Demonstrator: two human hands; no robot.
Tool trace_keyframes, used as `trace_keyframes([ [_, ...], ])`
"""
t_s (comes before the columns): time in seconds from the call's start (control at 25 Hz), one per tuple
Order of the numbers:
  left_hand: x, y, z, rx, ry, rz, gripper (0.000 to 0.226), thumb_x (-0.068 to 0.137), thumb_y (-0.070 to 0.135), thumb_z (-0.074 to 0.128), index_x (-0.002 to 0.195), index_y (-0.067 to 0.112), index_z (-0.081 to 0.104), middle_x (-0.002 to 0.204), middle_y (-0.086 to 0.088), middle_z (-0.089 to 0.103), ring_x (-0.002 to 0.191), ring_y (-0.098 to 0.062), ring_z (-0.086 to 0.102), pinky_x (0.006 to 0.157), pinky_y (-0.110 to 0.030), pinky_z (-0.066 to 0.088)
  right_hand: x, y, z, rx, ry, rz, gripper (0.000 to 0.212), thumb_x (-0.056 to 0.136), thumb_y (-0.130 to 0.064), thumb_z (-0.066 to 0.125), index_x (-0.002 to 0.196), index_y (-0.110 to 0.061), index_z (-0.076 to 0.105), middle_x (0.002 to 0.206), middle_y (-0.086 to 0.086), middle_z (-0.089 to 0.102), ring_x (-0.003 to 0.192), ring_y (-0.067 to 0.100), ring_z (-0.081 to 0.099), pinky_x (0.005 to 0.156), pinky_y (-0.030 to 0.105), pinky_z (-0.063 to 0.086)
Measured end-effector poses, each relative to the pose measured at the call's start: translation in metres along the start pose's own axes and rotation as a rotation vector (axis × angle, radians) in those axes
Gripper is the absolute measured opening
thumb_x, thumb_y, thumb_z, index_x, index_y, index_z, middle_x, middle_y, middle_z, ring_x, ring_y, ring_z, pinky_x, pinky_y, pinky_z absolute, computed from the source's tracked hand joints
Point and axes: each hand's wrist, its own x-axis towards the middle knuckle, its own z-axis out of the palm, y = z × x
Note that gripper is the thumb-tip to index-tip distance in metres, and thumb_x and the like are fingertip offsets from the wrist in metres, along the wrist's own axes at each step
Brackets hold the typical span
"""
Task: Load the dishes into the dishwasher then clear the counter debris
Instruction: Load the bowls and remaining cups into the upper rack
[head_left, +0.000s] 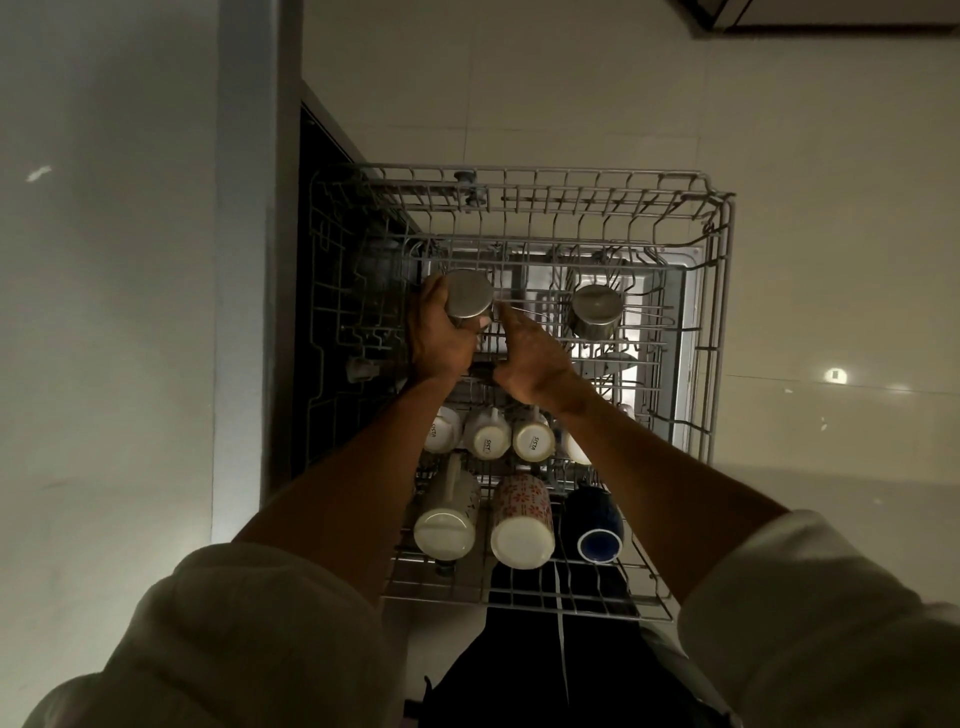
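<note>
1. Loading dishes: judging by the half-filled rack (719, 312), well into the first part of the task, with the debris step not yet begun and no table in view.
2. Left hand (436, 338) grasping a steel cup (467, 300) just left of the frame's centre, fingers curling round its side, flat base facing the camera, cup tipped over above the rack's tines.
3. Right hand (527, 358) reaching in just beside the cup, fingers extended toward the wires near its rim; holding nothing, as far as can be seen, though whether the fingertips are touching the cup or a tine is hard to tell in the dim light.
4. Second steel cup (596, 309) sitting already in the rack, right of centre, mouth down and tilted.
5. Row of white mugs (488, 439) lying below the hands, partly hidden by the forearms; nearer the bottom of the frame, a tall white mug (447, 530), a flowered mug (522, 525) and a dark blue mug (597, 530), all with bases toward the camera.
6. Next move, as a judgement: settling the held cup mouth-down between tines in the free space left of the second cup, steadying with the right hand, then letting go.
7. Risk worth watching: smooth steel sliding on the wires and toppling if released before seating.
</note>
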Motion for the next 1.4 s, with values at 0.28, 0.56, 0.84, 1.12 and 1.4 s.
trace_keyframes([
  [0.28,-0.001,0.01,-0.004,0.043,-0.145,0.044,0.078,0.081,0.021,0.081,0.147,0.005,0.043,0.16,-0.007,0.033,0.146,-0.025,0.028,0.118,-0.028,0.02,-0.002,0.002,0.002,-0.032,0.04,0.038,0.096,0.082,-0.03,0.078,0.157,-0.014,0.021,0.152,0.012,0.045,0.135,0.031,0.047,0.108,0.04,0.046],
  [0.56,0.003,0.007,-0.004,0.094,-0.266,0.087,0.073,0.088,0.017,0.075,0.149,0.003,0.038,0.165,-0.01,0.017,0.151,-0.027,0.018,0.124,-0.037,0.019,-0.006,-0.001,0.006,-0.085,0.119,0.026,0.09,0.08,-0.037,0.078,0.152,-0.008,0.032,0.141,0.012,0.053,0.125,0.031,0.054,0.101,0.039,0.049],
  [0.84,-0.01,0.012,-0.002,0.218,-0.356,0.145,0.085,0.095,0.021,0.063,0.158,0.009,0.008,0.167,-0.005,-0.009,0.153,-0.023,-0.009,0.125,-0.041,0.005,-0.013,0.001,0.007,-0.069,0.13,0.05,0.102,0.073,-0.053,0.079,0.151,-0.008,0.031,0.147,0.01,0.047,0.134,0.028,0.046,0.111,0.041,0.042],
  [1.12,-0.033,0.017,-0.014,0.282,-0.345,0.154,0.07,0.1,0.008,0.05,0.158,0.01,0.011,0.167,-0.007,-0.001,0.154,-0.024,-0.002,0.125,-0.039,0.008,-0.031,-0.007,-0.008,-0.205,0.104,0.007,0.105,0.082,-0.05,0.074,0.158,-0.005,0.017,0.162,0.014,0.027,0.15,0.029,0.023,0.123,0.041,0.025],
  [1.4,-0.085,0.044,-0.06,0.241,-0.233,0.255,0.063,0.102,0.004,0.036,0.158,0.01,0.007,0.167,-0.005,-0.004,0.154,-0.018,-0.007,0.126,-0.039,0.005,-0.09,-0.045,-0.039,-0.456,0.133,-0.124,0.085,0.099,-0.034,0.051,0.159,-0.006,-0.001,0.167,0.014,-0.006,0.155,0.026,-0.003,0.127,0.04,0.004],
])
